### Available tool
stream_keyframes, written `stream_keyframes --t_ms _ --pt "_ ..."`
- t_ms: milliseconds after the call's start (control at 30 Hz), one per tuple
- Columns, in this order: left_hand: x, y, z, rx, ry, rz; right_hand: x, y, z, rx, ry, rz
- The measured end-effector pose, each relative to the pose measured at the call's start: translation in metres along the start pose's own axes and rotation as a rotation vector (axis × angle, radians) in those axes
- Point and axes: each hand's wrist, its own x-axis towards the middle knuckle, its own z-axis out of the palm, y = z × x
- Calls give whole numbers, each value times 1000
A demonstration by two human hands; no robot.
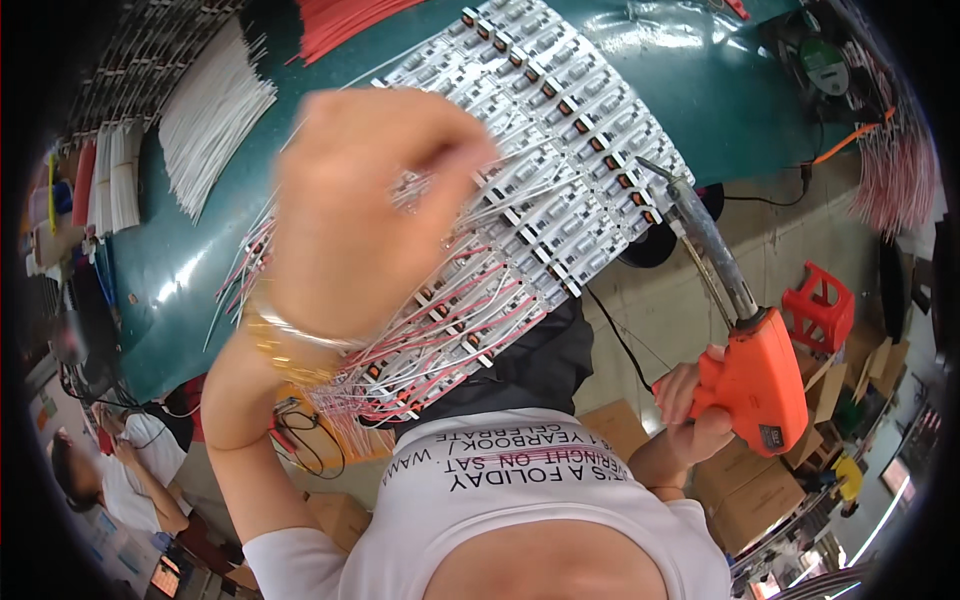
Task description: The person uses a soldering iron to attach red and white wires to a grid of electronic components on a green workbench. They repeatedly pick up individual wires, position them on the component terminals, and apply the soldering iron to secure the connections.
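Observation:
My right hand [695,415] is wrapped round the handle of an orange soldering gun [765,385]. Its long metal nozzle points up and left, with the thin tip over the right edge of a panel of small white circuit boards [600,205]. Rows of metallic parts and dark-and-orange components cover this panel. My left hand [370,200], blurred by motion, is above the panel's left part, thumb and fingers curled together; what they hold cannot be made out. White and pink wires [470,310] run from the nearer rows and hang off to the left below my wrist.
The panel lies on a green work surface [165,310]. Bundles of white wires [215,125] and red wires [345,20] lie beyond it. At the right are a red stool [818,308] and cardboard boxes [750,495]. Another person [135,470] sits at the lower left.

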Motion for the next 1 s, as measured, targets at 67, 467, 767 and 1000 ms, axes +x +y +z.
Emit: stream_keyframes --t_ms 67,467,767,1000 --pt "0 16 23 -80 -107 54 -5 -3 0 -23 3 22" --pt "-8 27 64 15 -75 56 -9 -3 2 -72 -14 55" --pt "-7 29 64 15 -80 50 -21 6 -8 -233 61 -8" --pt "-8 28 66 19 -74 58 -7 -3 -4 -86 -35 -2"
